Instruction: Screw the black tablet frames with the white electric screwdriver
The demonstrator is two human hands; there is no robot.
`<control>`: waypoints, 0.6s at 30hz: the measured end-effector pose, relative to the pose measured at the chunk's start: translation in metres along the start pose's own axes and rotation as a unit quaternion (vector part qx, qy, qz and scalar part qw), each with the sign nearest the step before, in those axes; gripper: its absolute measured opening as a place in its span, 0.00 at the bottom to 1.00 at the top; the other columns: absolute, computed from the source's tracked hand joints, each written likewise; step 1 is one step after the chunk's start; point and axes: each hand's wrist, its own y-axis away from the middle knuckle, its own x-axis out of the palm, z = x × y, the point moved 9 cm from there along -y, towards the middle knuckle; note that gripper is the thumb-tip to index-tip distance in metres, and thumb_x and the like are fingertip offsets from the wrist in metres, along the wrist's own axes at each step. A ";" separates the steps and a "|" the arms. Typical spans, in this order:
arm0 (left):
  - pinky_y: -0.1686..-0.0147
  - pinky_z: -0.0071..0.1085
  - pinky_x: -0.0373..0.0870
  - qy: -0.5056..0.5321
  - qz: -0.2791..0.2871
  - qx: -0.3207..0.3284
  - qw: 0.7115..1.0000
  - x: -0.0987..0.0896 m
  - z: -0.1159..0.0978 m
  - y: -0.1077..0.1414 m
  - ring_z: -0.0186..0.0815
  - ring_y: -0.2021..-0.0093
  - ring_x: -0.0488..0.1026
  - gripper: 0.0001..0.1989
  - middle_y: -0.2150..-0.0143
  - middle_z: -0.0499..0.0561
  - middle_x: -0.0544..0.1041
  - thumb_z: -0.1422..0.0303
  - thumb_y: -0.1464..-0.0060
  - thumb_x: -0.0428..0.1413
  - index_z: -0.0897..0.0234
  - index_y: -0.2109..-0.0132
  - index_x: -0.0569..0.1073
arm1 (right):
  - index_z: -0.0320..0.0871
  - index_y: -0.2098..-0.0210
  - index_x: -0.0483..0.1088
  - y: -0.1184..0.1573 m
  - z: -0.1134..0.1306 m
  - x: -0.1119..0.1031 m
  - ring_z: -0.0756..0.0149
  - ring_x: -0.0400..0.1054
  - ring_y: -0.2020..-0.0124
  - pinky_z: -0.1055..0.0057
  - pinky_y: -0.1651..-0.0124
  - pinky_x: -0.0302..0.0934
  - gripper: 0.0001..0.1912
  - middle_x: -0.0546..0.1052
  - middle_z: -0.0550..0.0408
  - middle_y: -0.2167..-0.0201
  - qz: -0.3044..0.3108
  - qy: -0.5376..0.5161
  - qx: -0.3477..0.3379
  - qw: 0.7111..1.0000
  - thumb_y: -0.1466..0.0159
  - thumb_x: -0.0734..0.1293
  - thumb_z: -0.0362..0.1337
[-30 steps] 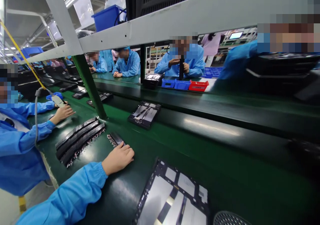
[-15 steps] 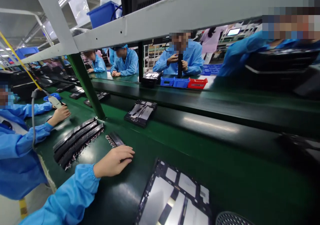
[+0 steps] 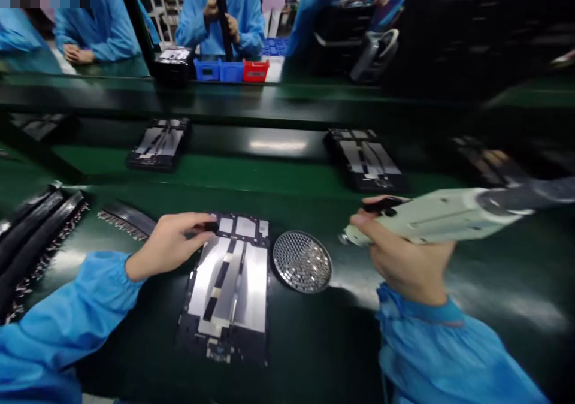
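A flat device with silver panels and a black frame (image 3: pixel 254 260) lies on the green bench in front of me. At its upper left corner, my left hand (image 3: pixel 173 242) pinches a small black piece between thumb and fingers. My right hand (image 3: pixel 404 254) is wrapped round a pale green electric screwdriver (image 3: pixel 444 215), whose tip points left, above the bench. Between the device and the screwdriver sits a round perforated dish (image 3: pixel 302 261) with small shiny screws in it.
Bundles of black strips (image 3: pixel 36 230) lie at the left, with a smaller bundle (image 3: pixel 128 218) nearer. More devices (image 3: pixel 159 143) (image 3: pixel 368 158) rest on the line behind. Blue bins (image 3: pixel 231 70) and a red bin (image 3: pixel 256 70) stand beyond, before people in blue.
The view has swung right and down. My left hand has gone from the small strip bundle to the device's corner. My right hand with the screwdriver has come into view.
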 end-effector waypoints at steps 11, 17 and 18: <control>0.62 0.29 0.79 0.016 0.087 0.070 0.994 0.113 -0.016 -0.078 0.30 0.67 0.78 0.11 0.52 0.55 0.80 0.75 0.43 0.60 0.68 0.53 0.79 | 0.48 0.67 0.76 -0.005 0.010 0.010 0.66 0.70 0.71 0.66 0.67 0.69 0.10 0.75 0.59 0.73 -0.008 -0.033 -0.002 0.999 0.49 0.75 0.33; 0.49 0.36 0.77 -0.058 0.129 0.180 0.973 0.127 -0.032 -0.073 0.38 0.52 0.79 0.06 0.52 0.55 0.81 0.74 0.39 0.58 0.67 0.60 0.81 | 0.47 0.69 0.75 -0.006 0.014 0.009 0.66 0.71 0.71 0.64 0.66 0.70 0.10 0.76 0.59 0.71 -0.027 -0.039 -0.008 0.999 0.50 0.76 0.33; 0.49 0.37 0.77 -0.071 0.135 0.195 0.969 0.128 -0.035 -0.071 0.39 0.52 0.79 0.07 0.51 0.56 0.81 0.74 0.38 0.57 0.67 0.59 0.81 | 0.47 0.69 0.75 -0.006 0.014 0.009 0.66 0.70 0.71 0.65 0.67 0.70 0.10 0.76 0.59 0.72 -0.027 -0.041 -0.011 0.999 0.51 0.76 0.33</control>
